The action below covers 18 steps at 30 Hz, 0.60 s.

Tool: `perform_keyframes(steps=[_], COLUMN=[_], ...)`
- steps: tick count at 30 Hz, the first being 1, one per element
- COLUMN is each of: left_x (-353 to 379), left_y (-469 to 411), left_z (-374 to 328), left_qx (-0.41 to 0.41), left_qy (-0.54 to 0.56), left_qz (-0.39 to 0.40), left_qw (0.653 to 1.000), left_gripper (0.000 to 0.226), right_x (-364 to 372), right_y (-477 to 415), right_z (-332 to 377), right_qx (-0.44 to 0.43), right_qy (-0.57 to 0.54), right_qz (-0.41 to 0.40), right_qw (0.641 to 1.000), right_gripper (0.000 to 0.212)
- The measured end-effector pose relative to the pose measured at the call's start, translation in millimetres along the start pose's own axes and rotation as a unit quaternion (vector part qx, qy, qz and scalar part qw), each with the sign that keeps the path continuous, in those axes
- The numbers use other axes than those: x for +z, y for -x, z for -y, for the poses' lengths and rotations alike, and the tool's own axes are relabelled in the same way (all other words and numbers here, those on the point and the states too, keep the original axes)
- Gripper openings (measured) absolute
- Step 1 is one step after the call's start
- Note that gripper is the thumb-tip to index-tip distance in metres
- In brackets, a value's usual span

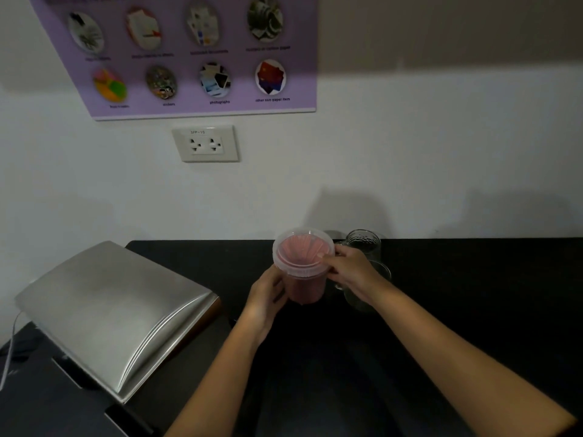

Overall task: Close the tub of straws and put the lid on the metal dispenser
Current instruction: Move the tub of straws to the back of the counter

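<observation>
A clear plastic tub (304, 290) full of pink straws stands on the black counter (473, 279) near the wall. A clear round lid (301, 250) lies on top of the tub. My left hand (266, 294) wraps around the tub's left side. At the lid's right rim, the fingers of my right hand (350, 271) press on its edge. A curved metal lid (107, 310) of brushed steel lies at the left; what is under it is hidden.
Behind my right hand stand two clear glass jars (362, 244), partly hidden. A double wall socket (205, 143) and a purple poster (189, 52) hang on the white wall. A white cable (9, 351) runs down the far left.
</observation>
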State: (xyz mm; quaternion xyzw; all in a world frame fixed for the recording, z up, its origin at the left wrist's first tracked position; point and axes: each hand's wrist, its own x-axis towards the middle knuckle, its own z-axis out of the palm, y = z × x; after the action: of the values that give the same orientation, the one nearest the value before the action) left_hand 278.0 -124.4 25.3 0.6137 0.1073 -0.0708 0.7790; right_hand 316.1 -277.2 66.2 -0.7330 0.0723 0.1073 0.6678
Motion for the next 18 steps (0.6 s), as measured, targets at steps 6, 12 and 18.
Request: perform_keyframes(steps=[6, 12, 18], left_x=[5.2, 12.0, 21.0], left_y=[-13.9, -21.1, -27.9], left_z=[-4.5, -14.2, -25.5], left_qx=[-0.008, 0.05, 0.042], left_qy=[0.007, 0.046, 0.048], left_qz=[-0.042, -0.077, -0.083], left_qw=[0.999, 0.995, 0.995], left_gripper=[0.04, 0.03, 0.031], right_x=[-1.3, -1.2, -5.3], right_y=[-7.6, -19.7, -31.4], right_z=[5.8, 9.6, 9.3], right_qx=[0.016, 0.033, 0.034], right_qy=[-0.014, -0.032, -0.055], right_qz=[0.008, 0.009, 0.025], right_qw=[1.0, 0.999, 0.998], right_gripper=[0.034, 0.031, 0.032])
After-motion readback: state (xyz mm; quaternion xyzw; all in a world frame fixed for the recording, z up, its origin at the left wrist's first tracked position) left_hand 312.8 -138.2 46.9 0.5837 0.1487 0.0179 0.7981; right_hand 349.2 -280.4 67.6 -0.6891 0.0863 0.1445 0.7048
